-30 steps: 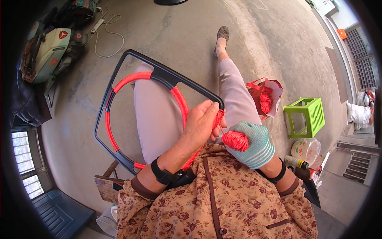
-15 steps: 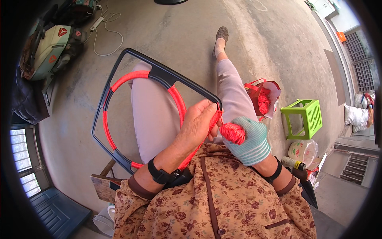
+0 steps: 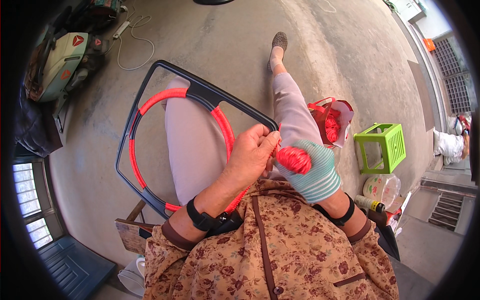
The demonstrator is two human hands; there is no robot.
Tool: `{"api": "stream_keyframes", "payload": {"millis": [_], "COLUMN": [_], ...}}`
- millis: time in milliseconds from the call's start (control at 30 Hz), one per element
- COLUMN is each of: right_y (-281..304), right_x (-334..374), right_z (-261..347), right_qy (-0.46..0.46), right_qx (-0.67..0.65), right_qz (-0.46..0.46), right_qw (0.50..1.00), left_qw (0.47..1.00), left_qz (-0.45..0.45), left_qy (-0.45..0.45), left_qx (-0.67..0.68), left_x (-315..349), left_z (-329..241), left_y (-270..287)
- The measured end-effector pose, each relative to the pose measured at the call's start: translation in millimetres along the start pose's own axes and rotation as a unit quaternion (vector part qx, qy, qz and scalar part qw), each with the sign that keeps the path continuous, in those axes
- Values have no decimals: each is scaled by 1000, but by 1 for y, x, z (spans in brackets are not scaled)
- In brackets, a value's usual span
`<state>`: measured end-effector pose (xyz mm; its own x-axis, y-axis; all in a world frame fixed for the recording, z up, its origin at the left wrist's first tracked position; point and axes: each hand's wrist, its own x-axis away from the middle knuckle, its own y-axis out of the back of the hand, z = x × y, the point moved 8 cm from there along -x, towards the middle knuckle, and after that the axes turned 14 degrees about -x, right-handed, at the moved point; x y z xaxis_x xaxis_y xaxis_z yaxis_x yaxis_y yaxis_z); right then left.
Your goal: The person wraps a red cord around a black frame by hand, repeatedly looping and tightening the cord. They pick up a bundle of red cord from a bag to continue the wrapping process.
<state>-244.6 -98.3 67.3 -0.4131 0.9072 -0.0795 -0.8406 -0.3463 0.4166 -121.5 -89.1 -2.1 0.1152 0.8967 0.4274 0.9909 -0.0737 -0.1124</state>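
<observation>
Left hand (image 3: 254, 151) grips the black frame (image 3: 202, 91); gloved right hand (image 3: 319, 172) clasps a red bundle (image 3: 294, 160); red bag (image 3: 345, 120) contains red cord (image 3: 332, 126).

Bare left hand (image 3: 252, 151): thumb pinched toward curled fingers, back uppermost
Gloved right hand (image 3: 319, 172): fist-like, just beside the left
Left forearm (image 3: 218, 191): slanting inward
Right forearm (image 3: 336, 204): also slanting inward

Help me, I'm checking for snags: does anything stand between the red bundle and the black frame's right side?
Only the left hand, clasping the frame close beside the bundle; nothing else visible intervenes.
</observation>
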Motion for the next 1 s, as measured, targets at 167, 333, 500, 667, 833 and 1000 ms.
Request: {"api": "stream_keyframes", "payload": {"millis": [167, 333, 500, 667, 833, 1000], "right_y": [13, -15, -28, -16, -4, 3], "right_x": [-12, -10, -15, -23, -19, -18], "right_z": [-49, -68, -70, -54, -37, -29], "right_qy": [-177, -261, -253, -187, -80, -44], "right_qx": [-170, -300, -329, -203, -97, -136], "right_qz": [-51, 36, 104, 71, 49, -10], "right_qw": [968, 917, 904, 958, 991, 990], "left_qw": [1000, 1000, 1000, 1000, 1000, 999], "left_qz": [-1, 9, 6, 20, 18, 21], "left_qy": [1, -8, -15, -4, 9, 5], "left_qx": [20, 26, 7, 11, 17, 28], "left_x": [3, 4, 7, 7, 4, 6], "left_z": [0, -3, -7, -2, 3, -1], "left_y": [-1, -2, 1, 1, 0, -2]}}
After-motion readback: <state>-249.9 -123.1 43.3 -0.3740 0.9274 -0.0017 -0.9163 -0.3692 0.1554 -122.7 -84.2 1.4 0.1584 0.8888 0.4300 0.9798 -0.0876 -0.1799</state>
